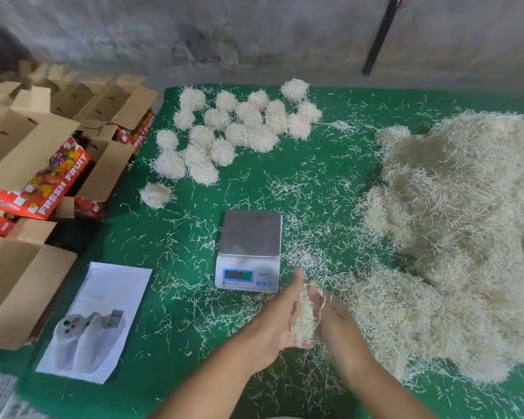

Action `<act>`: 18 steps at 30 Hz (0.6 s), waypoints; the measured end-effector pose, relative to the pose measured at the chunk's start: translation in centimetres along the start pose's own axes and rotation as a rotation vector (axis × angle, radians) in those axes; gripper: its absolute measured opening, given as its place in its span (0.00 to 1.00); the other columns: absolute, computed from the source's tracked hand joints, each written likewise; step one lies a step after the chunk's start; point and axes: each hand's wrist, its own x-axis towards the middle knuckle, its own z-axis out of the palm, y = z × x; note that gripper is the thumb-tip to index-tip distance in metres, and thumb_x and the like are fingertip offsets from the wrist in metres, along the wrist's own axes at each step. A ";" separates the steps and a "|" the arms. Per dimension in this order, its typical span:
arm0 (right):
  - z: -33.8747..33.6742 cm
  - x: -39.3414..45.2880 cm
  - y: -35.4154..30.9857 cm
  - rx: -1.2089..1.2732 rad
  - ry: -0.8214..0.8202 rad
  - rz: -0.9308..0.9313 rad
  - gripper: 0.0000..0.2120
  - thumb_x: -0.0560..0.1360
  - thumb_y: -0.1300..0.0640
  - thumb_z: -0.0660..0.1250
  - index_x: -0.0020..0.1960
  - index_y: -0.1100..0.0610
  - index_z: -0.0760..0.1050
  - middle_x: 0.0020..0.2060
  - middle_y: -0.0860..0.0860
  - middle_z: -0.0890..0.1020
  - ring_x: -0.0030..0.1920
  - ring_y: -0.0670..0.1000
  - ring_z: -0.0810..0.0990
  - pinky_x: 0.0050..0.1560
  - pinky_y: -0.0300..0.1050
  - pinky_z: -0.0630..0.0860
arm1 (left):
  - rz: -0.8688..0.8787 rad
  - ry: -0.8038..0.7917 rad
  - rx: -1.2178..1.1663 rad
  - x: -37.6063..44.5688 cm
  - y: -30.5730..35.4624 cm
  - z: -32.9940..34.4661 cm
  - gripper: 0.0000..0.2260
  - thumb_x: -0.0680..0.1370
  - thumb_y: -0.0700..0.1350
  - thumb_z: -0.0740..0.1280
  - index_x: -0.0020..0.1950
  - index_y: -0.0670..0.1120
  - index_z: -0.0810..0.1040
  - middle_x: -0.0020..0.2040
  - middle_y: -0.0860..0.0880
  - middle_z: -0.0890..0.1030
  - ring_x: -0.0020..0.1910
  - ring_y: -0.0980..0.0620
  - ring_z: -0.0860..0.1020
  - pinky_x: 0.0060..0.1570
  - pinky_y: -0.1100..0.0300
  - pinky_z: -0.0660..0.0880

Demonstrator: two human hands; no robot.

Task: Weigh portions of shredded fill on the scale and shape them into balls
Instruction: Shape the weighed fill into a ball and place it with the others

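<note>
Left hand: the left hand (280,322) is cupped palm-up near the front edge of the bench (176,343), fingers curled under a wad of shredded fill (305,316), apparently to cradle it while it is shaped.
Right hand: the right hand (335,319) presses against the wad from the other side, fingers bent round it; the two palms squeeze the fill between them.
Wad: held above the bench just in front of the scale's right front corner, not on the pan; loose strands hang from it.
Scale: the scale (250,249) sits mid-bench, pan bare, with its green display facing the front edge, probably so it reads easily.
Bulk pile: the loose heap (454,243) fills the right side of the bench, within the right hand's reach.
Finished balls: the balls (224,134) cluster toward the far left corner, clear of the scale.
Boxes: open cartons (37,140) stand off the bench's left edge, likely awaiting the balls.
Sheet: a printed sheet (94,322) lies at the front left corner.
</note>
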 end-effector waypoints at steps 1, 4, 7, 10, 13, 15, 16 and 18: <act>-0.5 0.8 0.3 -0.058 0.032 0.019 0.20 0.84 0.35 0.56 0.58 0.44 0.82 0.44 0.45 0.88 0.46 0.43 0.87 0.45 0.38 0.79 | -0.016 -0.083 0.011 0.3 0.2 -0.7 0.31 0.74 0.73 0.69 0.73 0.60 0.77 0.74 0.46 0.77 0.71 0.48 0.77 0.66 0.43 0.78; -1.5 3.4 1.0 -0.135 0.048 0.103 0.13 0.86 0.37 0.56 0.59 0.36 0.78 0.49 0.44 0.83 0.50 0.45 0.82 0.59 0.50 0.80 | -0.075 -0.077 0.149 1.8 0.7 -2.7 0.55 0.65 0.61 0.84 0.83 0.61 0.53 0.84 0.55 0.57 0.77 0.52 0.69 0.75 0.45 0.69; -2.2 5.9 0.9 -0.055 0.004 0.157 0.10 0.83 0.38 0.64 0.56 0.37 0.83 0.50 0.52 0.87 0.54 0.55 0.87 0.58 0.54 0.84 | -0.074 0.074 0.342 4.3 1.9 -5.5 0.47 0.70 0.52 0.80 0.83 0.57 0.56 0.74 0.50 0.74 0.68 0.53 0.76 0.67 0.52 0.75; -3.4 8.4 0.9 0.021 0.021 0.186 0.10 0.84 0.48 0.65 0.63 0.41 0.82 0.54 0.44 0.88 0.53 0.48 0.88 0.48 0.41 0.85 | -0.003 0.259 0.594 7.1 4.2 -9.1 0.33 0.74 0.48 0.78 0.73 0.55 0.63 0.58 0.49 0.79 0.52 0.53 0.82 0.45 0.59 0.78; -4.6 10.3 1.2 0.031 0.047 0.223 0.11 0.85 0.50 0.64 0.66 0.44 0.80 0.54 0.42 0.88 0.53 0.46 0.88 0.50 0.43 0.85 | 0.124 0.426 0.782 10.5 6.3 -12.4 0.28 0.75 0.42 0.77 0.69 0.54 0.67 0.56 0.47 0.78 0.41 0.52 0.79 0.38 0.60 0.77; -5.0 11.1 1.5 0.026 0.058 0.244 0.11 0.86 0.49 0.64 0.66 0.44 0.79 0.54 0.42 0.88 0.52 0.45 0.88 0.52 0.46 0.84 | 0.226 0.489 0.890 12.8 7.3 -14.2 0.26 0.75 0.37 0.76 0.68 0.51 0.71 0.59 0.46 0.76 0.42 0.53 0.77 0.33 0.66 0.73; -5.1 11.4 1.6 0.022 0.060 0.254 0.11 0.86 0.49 0.63 0.66 0.45 0.79 0.54 0.42 0.88 0.52 0.45 0.88 0.52 0.46 0.83 | 0.266 0.503 0.946 13.8 7.7 -15.0 0.26 0.74 0.35 0.75 0.68 0.51 0.73 0.62 0.46 0.75 0.45 0.53 0.77 0.34 0.68 0.71; -5.2 12.1 1.9 0.021 0.057 0.281 0.12 0.85 0.48 0.64 0.66 0.46 0.79 0.55 0.43 0.88 0.52 0.45 0.88 0.51 0.45 0.82 | 0.318 0.523 1.023 15.6 8.1 -16.3 0.27 0.73 0.32 0.73 0.69 0.50 0.75 0.67 0.46 0.72 0.54 0.52 0.76 0.42 0.69 0.68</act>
